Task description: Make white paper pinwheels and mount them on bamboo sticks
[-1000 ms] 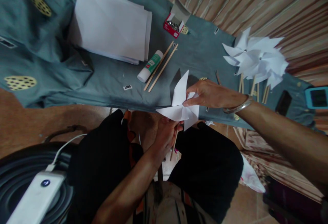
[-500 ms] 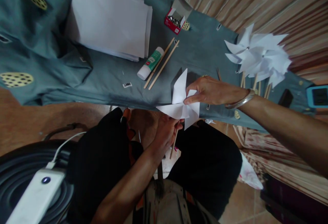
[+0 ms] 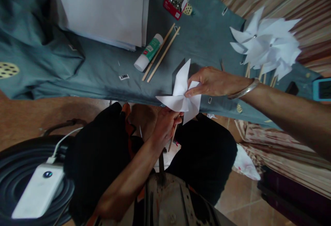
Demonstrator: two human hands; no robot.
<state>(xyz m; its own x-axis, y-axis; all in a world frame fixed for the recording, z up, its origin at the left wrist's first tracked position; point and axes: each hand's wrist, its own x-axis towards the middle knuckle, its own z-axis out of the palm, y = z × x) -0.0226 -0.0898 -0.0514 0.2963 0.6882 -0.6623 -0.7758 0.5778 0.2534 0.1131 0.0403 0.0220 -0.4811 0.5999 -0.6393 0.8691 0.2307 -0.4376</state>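
A white paper pinwheel (image 3: 182, 85) is held at the front edge of the cloth-covered table. My right hand (image 3: 210, 81) pinches it near its centre, thumb on the front and fingers partly behind a blade. Below it my left hand (image 3: 167, 124) is closed around a thin wooden stick (image 3: 172, 138), whose lower end sticks out beneath the fingers. The pinwheel's blades hide the top of the stick, so I cannot tell how the two are joined there.
On the table (image 3: 103, 70) lie a paper stack (image 3: 100, 8), a glue stick (image 3: 148, 52), two wooden sticks (image 3: 162, 53) and an open red box (image 3: 174, 5) of small metal pins. Several pinwheels (image 3: 271, 43) lie at the right. A white power bank (image 3: 38, 191) rests lower left.
The whole view has shifted, so the table things appear higher. Both hands keep the same hold on the pinwheel and stick, with hardly any movement between them.
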